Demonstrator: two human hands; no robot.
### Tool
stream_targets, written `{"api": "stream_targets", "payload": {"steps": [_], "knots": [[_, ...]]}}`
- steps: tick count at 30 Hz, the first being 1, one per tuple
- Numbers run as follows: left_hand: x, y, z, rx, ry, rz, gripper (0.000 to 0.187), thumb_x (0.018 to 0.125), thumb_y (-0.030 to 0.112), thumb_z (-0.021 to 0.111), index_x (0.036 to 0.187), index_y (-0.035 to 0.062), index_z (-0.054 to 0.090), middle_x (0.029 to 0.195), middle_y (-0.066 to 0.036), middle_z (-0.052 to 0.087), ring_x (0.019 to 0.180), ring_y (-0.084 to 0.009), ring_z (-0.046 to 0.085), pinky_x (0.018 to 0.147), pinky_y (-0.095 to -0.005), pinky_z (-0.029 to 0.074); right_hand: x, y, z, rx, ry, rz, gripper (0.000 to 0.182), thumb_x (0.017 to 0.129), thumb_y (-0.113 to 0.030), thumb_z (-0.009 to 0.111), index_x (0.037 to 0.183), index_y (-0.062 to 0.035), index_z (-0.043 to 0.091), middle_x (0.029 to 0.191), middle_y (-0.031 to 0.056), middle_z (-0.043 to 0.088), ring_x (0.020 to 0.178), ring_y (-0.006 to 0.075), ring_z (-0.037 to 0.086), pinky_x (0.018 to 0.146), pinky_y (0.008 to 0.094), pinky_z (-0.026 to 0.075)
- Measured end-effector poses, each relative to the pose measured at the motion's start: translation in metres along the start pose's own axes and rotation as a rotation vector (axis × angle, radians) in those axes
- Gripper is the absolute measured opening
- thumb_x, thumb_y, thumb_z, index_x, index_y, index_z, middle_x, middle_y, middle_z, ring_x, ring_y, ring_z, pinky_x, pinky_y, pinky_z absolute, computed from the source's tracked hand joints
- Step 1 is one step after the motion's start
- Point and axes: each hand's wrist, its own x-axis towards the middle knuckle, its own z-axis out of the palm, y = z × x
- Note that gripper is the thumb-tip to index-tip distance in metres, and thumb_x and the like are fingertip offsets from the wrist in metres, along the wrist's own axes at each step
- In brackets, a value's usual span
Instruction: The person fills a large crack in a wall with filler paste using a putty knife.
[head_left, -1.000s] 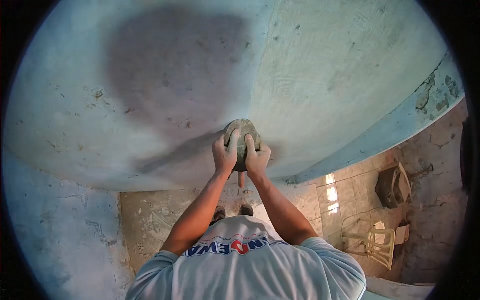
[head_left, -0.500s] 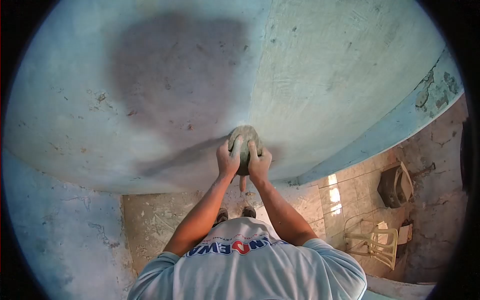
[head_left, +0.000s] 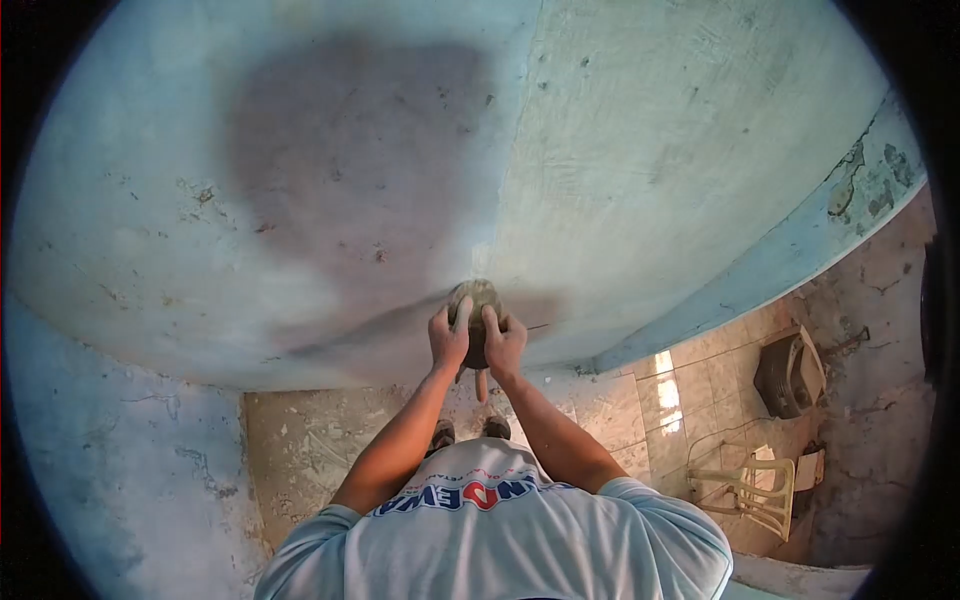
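In the head view, a rounded, dusty grey-green pad [head_left: 474,295] is pressed close against the pale blue-green wall [head_left: 620,190]. My left hand [head_left: 449,335] grips its left side, thumb laid over the near face. On the other side my right hand [head_left: 503,340] grips it the same way, both thumbs upright and close together. Dust whitens both hands. The other fingers are mostly hidden behind the pad. A tan stub [head_left: 481,386] sticks out beneath it. The pad sits just below a vertical seam between a bluer and a greener stretch of wall.
A dark box-shaped object [head_left: 790,372] and a cream plastic chair [head_left: 750,487] stand on the tiled floor [head_left: 700,385] at the right. A peeling blue wall [head_left: 150,440] is at the left. My shadow falls on the wall ahead, and my feet [head_left: 497,427] are below.
Both hands have moved down the wall with the pad and slightly to the left. Their grip on it looks the same.
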Motion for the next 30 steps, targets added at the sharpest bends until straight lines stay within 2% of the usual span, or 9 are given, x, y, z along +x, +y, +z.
{"api": "stream_targets", "payload": {"steps": [4, 10, 13, 15, 16, 21, 23, 27, 30], "knots": [[-0.012, -0.018, 0.007, -0.049, 0.11, 0.006, 0.041, 0.103, 0.036, 0.065, 0.106, -0.0044, 0.073, 0.089, -0.019, 0.073, 0.083, -0.0297, 0.071, 0.074, -0.0433, 0.051, -0.006, 0.016, 0.008, 0.004, 0.051, -0.099, 0.035, 0.102, -0.027, 0.07, 0.089, 0.0048, 0.071, 0.071, 0.0038, 0.064, 0.068, 0.0106, 0.052, 0.063, 0.0334, 0.047], [0.01, 0.005, -0.001, -0.055, 0.062, 0.071, 0.044, 0.104, 0.036, 0.063, 0.099, -0.0063, 0.071, 0.087, -0.02, 0.072, 0.078, -0.0301, 0.068, 0.071, -0.045, 0.05, 0.005, -0.01, 0.011, 0.063, 0.025, -0.141, 0.034, 0.101, -0.028, 0.07, 0.092, 0.0046, 0.072, 0.07, 0.0048, 0.064, 0.067, 0.0103, 0.052, 0.063, 0.0343, 0.047], [-0.009, -0.027, 0.003, -0.006, 0.051, 0.012, 0.044, 0.104, 0.036, 0.063, 0.098, -0.0067, 0.07, 0.086, -0.021, 0.071, 0.076, -0.0312, 0.067, 0.07, -0.046, 0.049, -0.001, 0.042, 0.005, -0.178, 0.015, -0.043, 0.035, 0.101, -0.029, 0.07, 0.091, 0.0051, 0.072, 0.068, 0.0057, 0.063, 0.066, 0.0108, 0.051, 0.062, 0.0344, 0.047], [-0.014, -0.052, 0.006, 0.048, 0.022, -0.045, 0.044, 0.104, 0.036, 0.063, 0.098, -0.0068, 0.07, 0.085, -0.021, 0.071, 0.075, -0.032, 0.066, 0.069, -0.047, 0.049, -0.01, 0.037, 0.009, -0.047, 0.066, -0.093, 0.034, 0.1, -0.028, 0.07, 0.091, 0.0049, 0.071, 0.069, 0.0113, 0.063, 0.066, 0.0134, 0.051, 0.063, 0.0356, 0.048], [-0.006, -0.044, 0.007, 0.021, 0.043, -0.037, 0.043, 0.104, 0.035, 0.063, 0.099, -0.0068, 0.07, 0.086, -0.021, 0.071, 0.075, -0.0325, 0.066, 0.069, -0.0474, 0.049, -0.012, 0.026, 0.01, 0.016, 0.089, -0.116, 0.033, 0.1, -0.027, 0.071, 0.091, 0.0048, 0.071, 0.07, 0.0141, 0.064, 0.066, 0.0147, 0.051, 0.063, 0.0363, 0.049], [0.011, 0.0, 0.0, -0.034, 0.028, -0.014, 0.04, 0.104, 0.033, 0.062, 0.104, -0.0064, 0.071, 0.093, -0.022, 0.073, 0.082, -0.0355, 0.069, 0.074, -0.0463, 0.05, 0.011, -0.017, 0.006, -0.043, -0.009, -0.158, 0.035, 0.101, -0.028, 0.069, 0.089, 0.0054, 0.072, 0.069, 0.0094, 0.065, 0.066, 0.0134, 0.055, 0.063, 0.0373, 0.048], [0.011, 0.002, 0.003, -0.106, 0.059, 0.021, 0.042, 0.104, 0.035, 0.062, 0.106, -0.0056, 0.072, 0.092, -0.022, 0.073, 0.082, -0.0353, 0.068, 0.074, -0.0455, 0.05, 0.017, 0.014, 0.01, -0.014, 0.024, -0.19, 0.039, 0.1, -0.031, 0.071, 0.089, 0.0066, 0.072, 0.07, 0.011, 0.066, 0.067, 0.0148, 0.056, 0.064, 0.0389, 0.049], [-0.015, -0.034, 0.005, 0.069, 0.045, -0.074, 0.048, 0.105, 0.041, 0.061, 0.103, -0.0049, 0.073, 0.09, -0.022, 0.072, 0.081, -0.0334, 0.068, 0.073, -0.0456, 0.05, -0.012, 0.037, 0.005, -0.105, 0.052, -0.019, 0.04, 0.099, -0.031, 0.072, 0.091, 0.0071, 0.071, 0.069, 0.0142, 0.065, 0.067, 0.0148, 0.056, 0.064, 0.039, 0.048], [0.006, -0.03, 0.005, 0.033, 0.051, -0.055, 0.048, 0.104, 0.042, 0.062, 0.098, -0.0051, 0.072, 0.085, -0.021, 0.072, 0.077, -0.0344, 0.068, 0.071, -0.0455, 0.05, 0.017, 0.013, 0.012, -0.094, 0.037, -0.177, 0.036, 0.099, -0.029, 0.071, 0.092, 0.0068, 0.072, 0.069, 0.0165, 0.064, 0.067, 0.015, 0.056, 0.065, 0.0383, 0.05]]}}
